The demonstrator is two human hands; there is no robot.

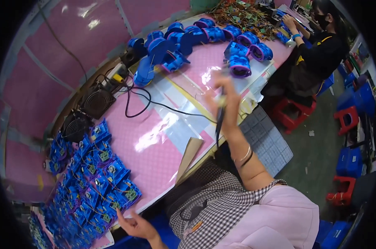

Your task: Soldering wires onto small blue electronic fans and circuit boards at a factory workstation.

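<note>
The right hand point(227, 97) is raised over the glossy pink table point(155, 145), fingers closed around a slim dark soldering iron point(220, 118) whose black cord point(163, 106) trails across clear plastic sheeting. The left hand point(134, 224) rests low at the table's near edge, fingers loosely spread and empty, just beside a dense pile of blue plastic fan housings point(96, 174) with small green circuit boards. Rounded blue fan shells point(175, 41) crowd the far side.
</note>
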